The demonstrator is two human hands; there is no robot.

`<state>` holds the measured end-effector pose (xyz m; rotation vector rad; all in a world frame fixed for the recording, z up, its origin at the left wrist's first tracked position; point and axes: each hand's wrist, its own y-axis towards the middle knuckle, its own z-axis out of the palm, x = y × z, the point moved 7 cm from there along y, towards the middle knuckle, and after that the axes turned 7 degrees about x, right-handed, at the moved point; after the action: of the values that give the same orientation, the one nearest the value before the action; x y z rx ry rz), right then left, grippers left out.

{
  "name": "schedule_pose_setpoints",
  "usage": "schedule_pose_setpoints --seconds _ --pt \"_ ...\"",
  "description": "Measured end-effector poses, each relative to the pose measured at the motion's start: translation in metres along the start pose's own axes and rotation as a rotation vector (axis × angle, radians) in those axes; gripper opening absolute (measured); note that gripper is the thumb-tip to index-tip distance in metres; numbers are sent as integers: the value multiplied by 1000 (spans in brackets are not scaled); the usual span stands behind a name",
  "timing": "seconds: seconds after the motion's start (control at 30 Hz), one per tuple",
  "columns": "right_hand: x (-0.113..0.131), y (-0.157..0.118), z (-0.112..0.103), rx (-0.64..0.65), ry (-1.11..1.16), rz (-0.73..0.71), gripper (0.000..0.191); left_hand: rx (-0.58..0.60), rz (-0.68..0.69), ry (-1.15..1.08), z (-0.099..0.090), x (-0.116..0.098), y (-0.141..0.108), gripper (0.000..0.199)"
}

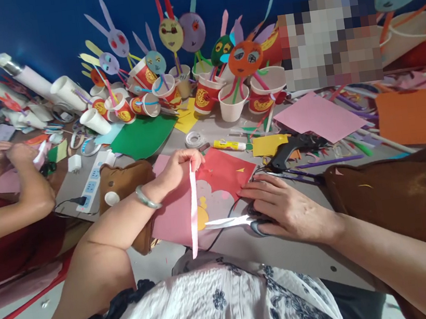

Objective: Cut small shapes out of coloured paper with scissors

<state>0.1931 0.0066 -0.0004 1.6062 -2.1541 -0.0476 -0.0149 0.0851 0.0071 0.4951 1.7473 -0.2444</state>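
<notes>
My left hand (183, 168) is closed in a pinch on the top end of a narrow pink paper strip (193, 209), which hangs down over the papers. My right hand (282, 208) rests low on the table at the right, its thumb at the dark handle of a pair of scissors (229, 222). The blades point left, with their tips near the strip. Some of the right fingers reach forward to the edge of a red paper (226, 171). Beneath the strip lies a pink sheet (173, 212), beside a yellow round cutout (202, 217).
Paper cups with rabbit-faced figures, such as an orange one (246, 58), line the back. A glue stick (230, 145), tape roll (194, 139), black glue gun (281, 157) and green paper (143, 137) lie ahead. Brown cushions (381, 184) flank me. A co-worker's arm (31, 178) and power strip (92, 183) are left.
</notes>
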Motion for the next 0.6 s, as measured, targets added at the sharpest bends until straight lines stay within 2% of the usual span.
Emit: schedule_pose_setpoints --seconds 0.13,0.47,0.6 --pt "1 0 1 4 4 -8 21 2 -37 -32 -1 0 0 36" --pt "9 0 15 26 16 -38 35 5 -2 -99 1 -6 1 37" --pt "11 4 18 26 7 -35 31 22 12 -91 1 -10 -1 39"
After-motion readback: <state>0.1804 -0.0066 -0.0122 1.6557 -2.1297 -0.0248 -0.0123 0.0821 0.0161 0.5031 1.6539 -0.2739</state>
